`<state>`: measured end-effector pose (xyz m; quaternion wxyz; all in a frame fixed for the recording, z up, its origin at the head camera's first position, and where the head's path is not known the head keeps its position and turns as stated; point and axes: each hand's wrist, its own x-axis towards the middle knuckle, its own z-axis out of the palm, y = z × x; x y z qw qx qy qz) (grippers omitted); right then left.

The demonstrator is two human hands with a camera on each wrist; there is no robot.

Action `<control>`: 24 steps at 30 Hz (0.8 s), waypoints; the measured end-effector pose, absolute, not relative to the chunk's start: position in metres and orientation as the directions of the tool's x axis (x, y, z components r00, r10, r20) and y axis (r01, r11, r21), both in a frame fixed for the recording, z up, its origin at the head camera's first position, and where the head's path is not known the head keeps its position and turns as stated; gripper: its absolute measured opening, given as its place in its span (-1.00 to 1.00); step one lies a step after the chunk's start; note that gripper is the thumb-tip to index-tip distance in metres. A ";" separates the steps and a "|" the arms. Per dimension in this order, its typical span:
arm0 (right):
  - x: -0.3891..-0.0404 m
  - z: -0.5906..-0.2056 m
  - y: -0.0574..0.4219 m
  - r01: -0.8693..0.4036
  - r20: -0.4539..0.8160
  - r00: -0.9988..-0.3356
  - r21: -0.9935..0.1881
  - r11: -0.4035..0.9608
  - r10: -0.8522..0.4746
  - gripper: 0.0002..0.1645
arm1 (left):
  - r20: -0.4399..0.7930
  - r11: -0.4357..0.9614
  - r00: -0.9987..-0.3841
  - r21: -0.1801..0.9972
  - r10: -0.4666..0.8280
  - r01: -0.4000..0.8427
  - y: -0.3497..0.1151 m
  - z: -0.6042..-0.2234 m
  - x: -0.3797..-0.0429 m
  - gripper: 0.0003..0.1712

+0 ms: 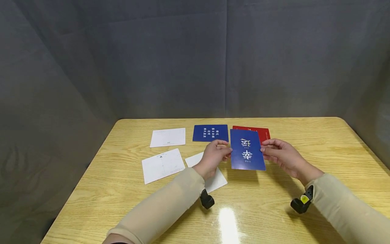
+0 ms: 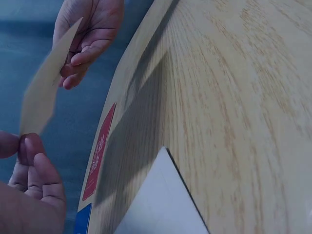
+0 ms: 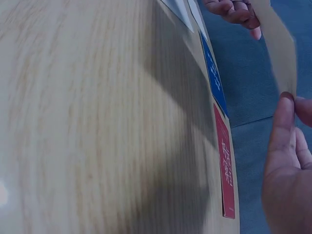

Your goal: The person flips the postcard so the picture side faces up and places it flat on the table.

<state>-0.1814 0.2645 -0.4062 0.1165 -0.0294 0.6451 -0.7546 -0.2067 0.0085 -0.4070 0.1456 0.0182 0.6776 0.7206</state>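
A blue postcard [image 1: 248, 160] with large white characters is held up above the table between both hands. My left hand [image 1: 211, 157] pinches its left edge between thumb and fingers, and my right hand [image 1: 283, 156] pinches the right edge. From both wrists the card's pale back [image 2: 43, 92] shows, slightly bent. Behind it lies a red card [image 1: 264, 134], partly covered in the head view. Left of that, a second blue card [image 1: 199, 134] with white writing lies flat. Under my left hand and forearm a white card [image 1: 217, 181] is partly hidden.
Two more white cards lie at the left of the wooden table [image 1: 106, 189]: one farther back [image 1: 167, 137], one nearer [image 1: 161, 166] with faint print. A dark grey cloth [image 1: 170, 67] hangs behind the table. Black wrist cameras sit below both sleeves.
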 end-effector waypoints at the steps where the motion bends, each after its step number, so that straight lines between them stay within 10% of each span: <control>1: -0.182 -0.407 0.264 0.136 -0.111 -0.973 -0.984 -0.114 -0.204 -0.79 | -0.172 -0.036 -0.956 0.982 0.237 -0.185 0.008 -0.408 -0.207 -0.83; 24: -0.180 -0.420 0.259 0.149 -0.198 -0.973 -0.932 0.329 -0.120 -0.52 | -0.354 0.142 -0.837 0.935 0.416 -0.325 0.008 -0.411 -0.202 -0.75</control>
